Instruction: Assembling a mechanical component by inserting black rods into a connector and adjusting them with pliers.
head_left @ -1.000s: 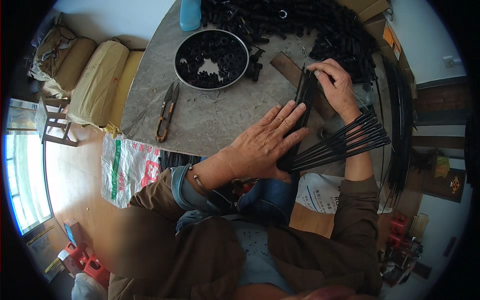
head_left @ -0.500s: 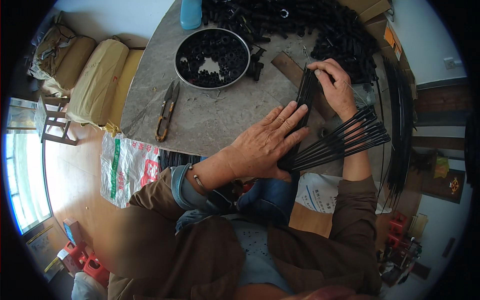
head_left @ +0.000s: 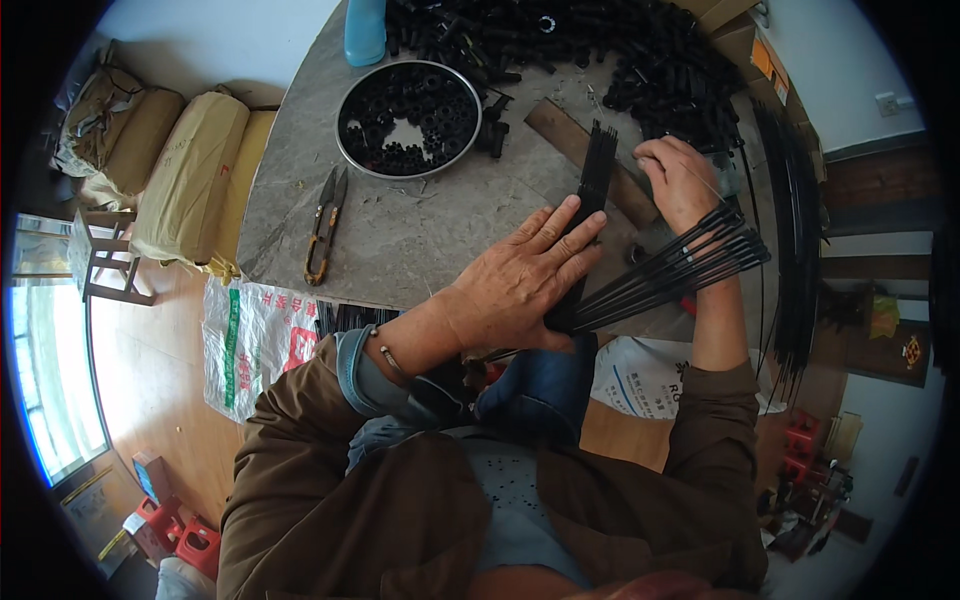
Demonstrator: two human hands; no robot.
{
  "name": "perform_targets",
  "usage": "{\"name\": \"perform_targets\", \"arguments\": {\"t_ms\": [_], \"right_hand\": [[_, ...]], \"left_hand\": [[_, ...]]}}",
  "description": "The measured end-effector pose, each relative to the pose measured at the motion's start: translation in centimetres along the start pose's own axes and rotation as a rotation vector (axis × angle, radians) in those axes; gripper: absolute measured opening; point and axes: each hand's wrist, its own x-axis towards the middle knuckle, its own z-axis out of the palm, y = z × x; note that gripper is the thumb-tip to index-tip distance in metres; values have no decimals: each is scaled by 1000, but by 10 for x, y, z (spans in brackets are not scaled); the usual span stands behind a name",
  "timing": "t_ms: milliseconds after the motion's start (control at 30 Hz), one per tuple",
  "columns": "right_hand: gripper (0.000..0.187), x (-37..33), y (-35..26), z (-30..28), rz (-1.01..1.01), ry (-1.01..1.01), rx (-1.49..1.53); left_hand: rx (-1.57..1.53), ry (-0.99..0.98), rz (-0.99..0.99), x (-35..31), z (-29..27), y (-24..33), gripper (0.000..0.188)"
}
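Note:
My left hand (head_left: 525,268) lies flat across a bundle of thin black rods (head_left: 598,165), fingers stretched out and pressing on it. The bundle's upper ends stand close together beyond my fingertips. From under that hand, several longer black rods with thick ends (head_left: 690,268) fan out to the right, over my right wrist. My right hand (head_left: 682,182) is to the right of the bundle and apart from it, fingers curled in a pinch. A thin pale strand runs by it; what the fingertips hold is too small to tell. A flat brown wooden strip (head_left: 560,137) lies behind the bundle.
On the grey table (head_left: 430,240) are a round metal tray (head_left: 345,150) of small black parts, thread snips (head_left: 325,225), a blue bottle (head_left: 365,35) and a heap of black tubular pieces (head_left: 670,85). More long black rods (head_left: 795,250) hang at the right edge.
My right hand has drawn back to the right from the bundle's upper end, leaving that end uncovered. My left hand stays on the bundle. The whole view has shifted slightly.

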Motion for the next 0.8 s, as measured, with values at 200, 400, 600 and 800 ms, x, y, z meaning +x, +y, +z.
{"name": "perform_targets", "arguments": {"t_ms": [200, 400, 600, 800], "right_hand": [[13, 15, -8, 11, -19, 57, 130], [17, 12, 3, 7, 22, -47, 309], [21, 25, 2, 26, 84, 114, 434], [26, 39, -9, 26, 180, -101, 454]], "left_hand": [[69, -3, 29, 1, 2, -1, 95], [41, -29, 14, -1, -1, 3, 106], [74, -28, 32, -5, -2, 6, 98], [61, -60, 29, -3, -3, 8, 100]]}}
